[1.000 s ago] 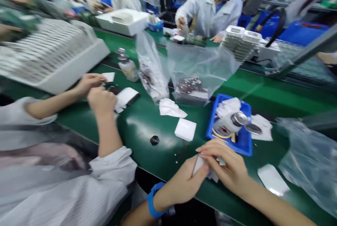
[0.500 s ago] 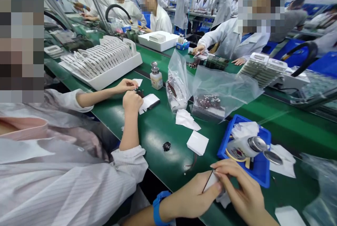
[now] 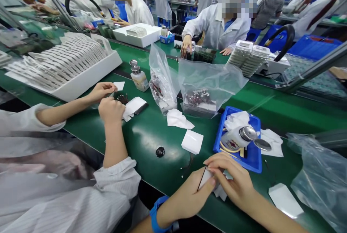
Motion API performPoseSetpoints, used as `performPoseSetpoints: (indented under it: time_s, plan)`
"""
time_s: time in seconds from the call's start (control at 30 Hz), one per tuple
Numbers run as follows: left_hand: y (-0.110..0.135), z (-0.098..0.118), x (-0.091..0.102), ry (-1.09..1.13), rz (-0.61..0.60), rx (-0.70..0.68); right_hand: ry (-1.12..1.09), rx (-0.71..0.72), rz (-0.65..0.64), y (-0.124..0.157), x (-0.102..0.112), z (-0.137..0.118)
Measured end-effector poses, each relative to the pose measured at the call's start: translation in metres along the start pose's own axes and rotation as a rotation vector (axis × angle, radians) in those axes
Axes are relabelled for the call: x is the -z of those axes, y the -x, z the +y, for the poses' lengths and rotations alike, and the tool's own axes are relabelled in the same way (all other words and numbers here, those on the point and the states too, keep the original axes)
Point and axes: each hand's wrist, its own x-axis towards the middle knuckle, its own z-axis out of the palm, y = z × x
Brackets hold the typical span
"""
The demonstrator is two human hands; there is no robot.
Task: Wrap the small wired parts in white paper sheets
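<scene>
The left hand (image 3: 193, 194) grasps a dark-edged white piece (image 3: 206, 178) above the tabletop's (image 3: 146, 157) near edge, while the right hand (image 3: 235, 180) sets its fingertips (image 3: 208, 161) at the piece's upper end, pinch unconfirmed; steady left-hand support and light, even fingertip pressure appear advisable.

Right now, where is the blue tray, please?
In the head view, the blue tray sits right of centre on the green table, just beyond the right hand; a white tissue lies by its right side.
</scene>
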Motion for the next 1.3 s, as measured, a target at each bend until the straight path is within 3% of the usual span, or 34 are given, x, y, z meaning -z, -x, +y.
performPoseSetpoints:
  time_s: [0.13, 0.4, 0.63, 0.8, 0.93, 1.0, 1.17, 1.3]
  plan:
    - [-0.004, -0.002, -0.001, -0.008, 0.031, 0.000, 0.104, 0.041, -0.029, 0.005, 0.000, 0.006]
    - [-0.009, -0.004, -0.004, 0.053, 0.105, 0.010, 0.449, 0.285, 0.012, 0.018, -0.011, 0.019]
    - [-0.010, -0.017, -0.008, -0.046, 0.174, -0.011, 0.353, 0.194, 0.005, 0.022, -0.022, 0.017]
    - [-0.012, -0.021, -0.006, -0.056, 0.161, -0.050, 0.177, -0.015, 0.017, 0.018, -0.025, 0.007]
    - [-0.008, -0.024, 0.006, 0.084, 0.151, -0.003, 0.011, -0.137, 0.024, 0.014, -0.017, 0.003]
    - [-0.006, -0.028, 0.012, 0.182, 0.154, 0.010, -0.034, -0.093, 0.030, 0.013, -0.013, 0.004]
    - [-0.005, -0.040, 0.019, 0.375, 0.140, 0.033, 0.005, 0.186, -0.020, 0.012, -0.009, 0.008]
    - [0.002, -0.044, 0.025, 0.207, 0.275, 0.037, 0.010, 0.255, -0.049, 0.010, -0.003, 0.007]
